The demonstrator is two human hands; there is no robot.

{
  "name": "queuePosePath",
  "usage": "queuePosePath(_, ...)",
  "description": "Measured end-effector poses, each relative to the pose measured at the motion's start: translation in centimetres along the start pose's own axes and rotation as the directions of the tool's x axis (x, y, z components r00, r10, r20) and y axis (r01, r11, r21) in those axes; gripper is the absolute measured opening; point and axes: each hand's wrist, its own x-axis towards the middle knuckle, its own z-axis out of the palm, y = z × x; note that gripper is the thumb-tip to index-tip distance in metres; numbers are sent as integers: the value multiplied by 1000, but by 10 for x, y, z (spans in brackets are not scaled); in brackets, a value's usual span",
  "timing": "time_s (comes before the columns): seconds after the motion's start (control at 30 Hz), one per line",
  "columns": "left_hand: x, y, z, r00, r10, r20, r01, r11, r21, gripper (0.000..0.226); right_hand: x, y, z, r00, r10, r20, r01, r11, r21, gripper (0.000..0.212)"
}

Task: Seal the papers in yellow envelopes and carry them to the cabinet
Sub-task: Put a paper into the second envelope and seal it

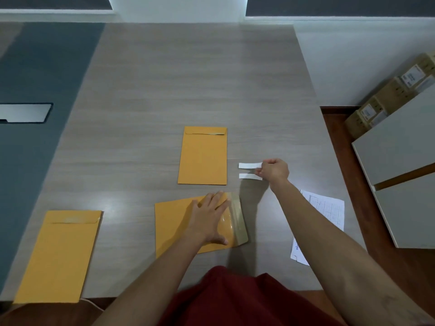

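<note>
Grey tabletop [164,90] holds two closed yellow envelopes [203,156], a third envelope [174,224] with flap open under the flat left hand [209,217], right hand [274,170] pinching a white strip [250,165], loose papers [324,212] unpacked, nothing carried yet.

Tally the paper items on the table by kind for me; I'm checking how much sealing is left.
Yellow envelopes: 3 (far one, near-left one, one under the left hand)
White strips: 2 (upper, lower)
Printed paper stack: 1
Total: 6
</note>
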Motion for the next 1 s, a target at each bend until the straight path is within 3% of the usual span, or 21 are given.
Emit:
queuePosePath(0.1,1,-1,2,1000,2,-8,-1,1000,2,126,-4,10,-9,999,-19,-39,16,995,-95,27)
queuePosePath(0.17,2,-2,3,1000,5,0,-5,1000,-3,125,-15,20,-18,994,-107,-33,99,975,-199,27)
queuePosePath(0.23,5,-4,1,1000,6,3,-6,1000,-13,119,-32,34,-28,985,-167,47,173,931,-322,21)
queuePosePath(0.3,8,-4,-3,1000,-7,-18,7,1000,-14,107,-55,53,-38,975,-134,177,200,872,-446,21)
queuePosePath(0.4,10,-1,-7,996,-74,-55,72,997,-39,93,-91,86,-45,931,-61,359,287,729,-621,41)
queuePosePath(0.5,9,9,-6,980,-183,-78,170,975,-145,87,-109,105,-42,908,-144,393,387,650,-655,55)
queuePosePath(0.6,4,16,-7,939,-336,-69,285,877,-387,79,-116,111,-37,884,-269,382,463,618,-636,42)
queuePosePath(0.7,-6,12,-4,944,-308,-117,210,837,-505,78,-126,122,-31,821,-378,429,571,574,-587,33)
queuePosePath(0.83,-19,-7,0,969,-46,-241,-36,946,-322,81,-145,144,-20,728,-423,540,684,392,-615,39)
queuePosePath(0.93,-22,-20,2,989,69,-131,-79,994,-70,74,-155,152,-8,688,-530,496,681,234,-694,43)
queuePosePath(1.0,-22,-27,4,993,87,-83,-85,996,33,70,-159,154,-2,678,-527,512,661,133,-738,51)
